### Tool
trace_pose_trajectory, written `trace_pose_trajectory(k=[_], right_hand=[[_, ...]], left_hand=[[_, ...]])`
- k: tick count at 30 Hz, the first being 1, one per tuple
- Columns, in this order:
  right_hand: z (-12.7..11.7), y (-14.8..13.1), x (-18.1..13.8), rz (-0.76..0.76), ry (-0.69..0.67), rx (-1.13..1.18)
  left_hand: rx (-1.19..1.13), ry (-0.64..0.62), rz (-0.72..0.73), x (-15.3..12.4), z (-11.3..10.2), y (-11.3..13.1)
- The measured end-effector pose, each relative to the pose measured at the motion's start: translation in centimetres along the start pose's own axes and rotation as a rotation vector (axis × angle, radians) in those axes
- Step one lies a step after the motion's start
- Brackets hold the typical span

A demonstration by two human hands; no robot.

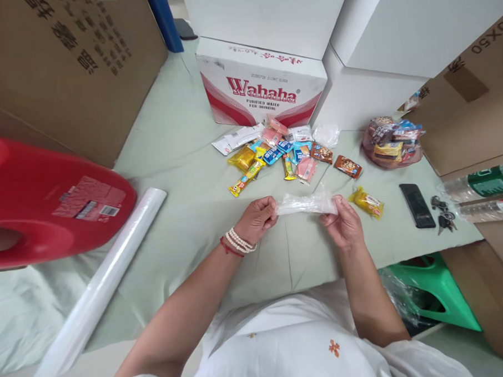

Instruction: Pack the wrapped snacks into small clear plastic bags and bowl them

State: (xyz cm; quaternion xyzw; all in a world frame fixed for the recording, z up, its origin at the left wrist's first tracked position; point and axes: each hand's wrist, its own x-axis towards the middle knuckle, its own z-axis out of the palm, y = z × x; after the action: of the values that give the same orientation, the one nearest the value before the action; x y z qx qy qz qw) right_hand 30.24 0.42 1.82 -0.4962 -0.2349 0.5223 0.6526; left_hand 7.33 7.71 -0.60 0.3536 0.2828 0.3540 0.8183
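Note:
A clear plastic bag (305, 204) is stretched flat between my two hands above the pale green cloth (184, 175). My left hand (257, 219), with bead bracelets at the wrist, pinches its left end. My right hand (345, 223) grips its right end with closed fingers. Just beyond the bag lies a heap of small snack packets (275, 154) in yellow, blue, pink and brown. A single yellow packet (366, 202) lies right beside my right hand.
A roll of clear film (101, 281) lies at the left beside a red container (40, 214). A Wahaha water carton (261, 82) and white boxes stand behind. A red bag of snacks (393, 140), a phone (416, 204), keys (443, 216) and bottles (480, 187) are at the right; a green stool (441, 291) below.

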Motion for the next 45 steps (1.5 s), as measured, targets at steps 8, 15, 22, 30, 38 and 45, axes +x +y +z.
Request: trace_pose_trajectory(k=[8,15,22,30,38,45], right_hand=[[-0.5,0.1,-0.1,-0.266,0.259,-0.650],[2.7,3.4,0.6,-0.087,-0.004,-0.710],[1.4,1.2,0.2,-0.331,0.324,-0.662],[5.5,2.1,0.0,-0.419,-0.176,-0.924],[2.8,2.2,0.5,-0.215,0.138,-0.419],[3.9,2.8,-1.4,-0.695,-0.193,-1.248]], left_hand=[[0.150,-0.032,0.242,0.2,0.1,-0.2],[0.166,-0.015,0.257,0.2,0.0,-0.6],[0.060,0.065,0.235,0.4,0.1,-0.3],[0.095,0.082,0.247,0.1,0.4,-0.1],[0.126,0.238,0.225,0.1,0.8,0.3],[0.426,0.233,0.135,-1.0,1.8,-0.2]])
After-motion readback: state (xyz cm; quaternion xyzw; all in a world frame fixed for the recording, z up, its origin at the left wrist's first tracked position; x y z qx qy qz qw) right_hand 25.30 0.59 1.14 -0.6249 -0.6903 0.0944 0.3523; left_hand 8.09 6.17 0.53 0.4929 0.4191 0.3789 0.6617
